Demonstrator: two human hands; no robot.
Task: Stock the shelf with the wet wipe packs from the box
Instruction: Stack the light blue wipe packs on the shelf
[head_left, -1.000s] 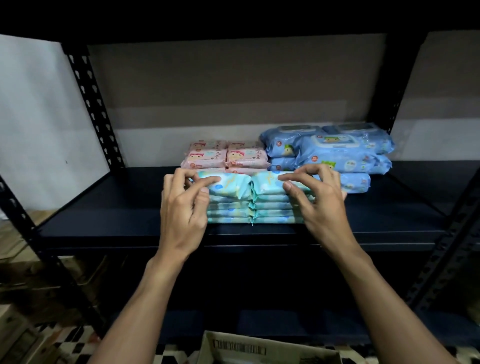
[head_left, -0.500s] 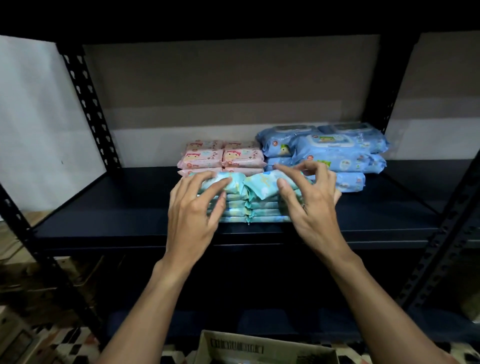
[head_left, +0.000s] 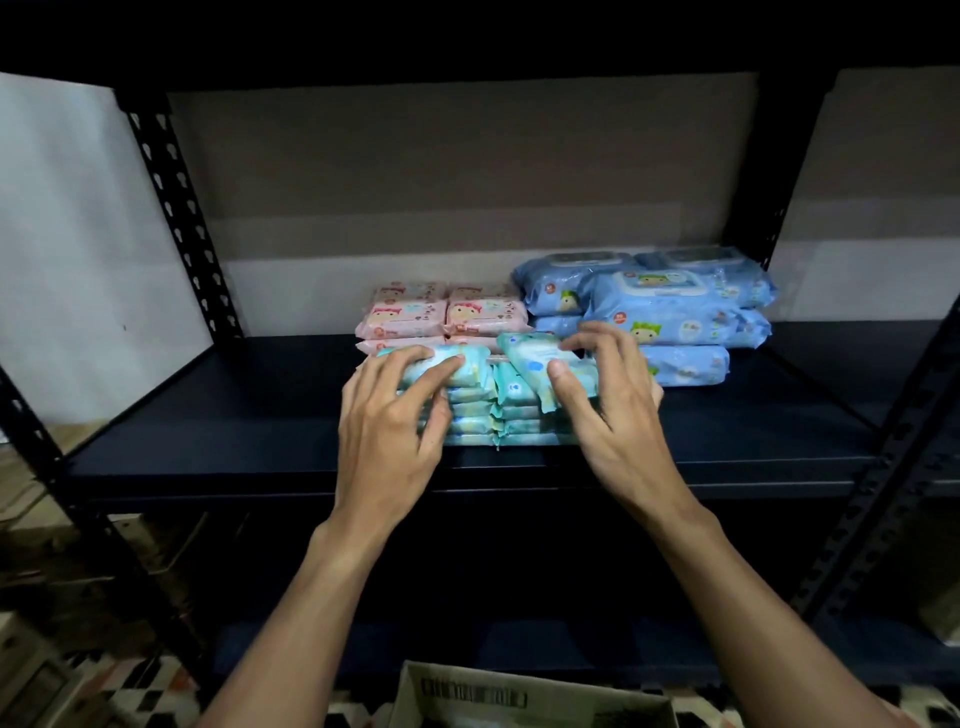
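In the head view (the only one you have), you are standing at the dark shelf (head_left: 234, 436) with both hands reaching onto its front edge, a little apart from each other.

Your left hand (head_left: 387, 415) is lying with fairly straight fingers on the top pack of the left pile (head_left: 467, 366), pressing it flat and not gripping it. Your right hand (head_left: 613, 410) is pinching the tilted teal pack (head_left: 530, 358) between thumb and curled fingers. That pack is sitting askew on the right pile, with its near edge lower than its far one.

The teal packs (head_left: 498, 415) are standing in two piles side by side at the front of the shelf, touching each other. Just behind them the pink packs (head_left: 410, 314) are stacked, and to the right of those the larger blue packs (head_left: 670, 306) are piled up.

So a good part of the stocking looks done, with three sorts of wipes already on the shelf. Right now you are squaring up the teal piles, and the askew pack needs laying level.

The box (head_left: 519, 696) is showing only its near rim at the bottom edge. Its inside is too dark and cut off to tell whether any packs are waiting in it.
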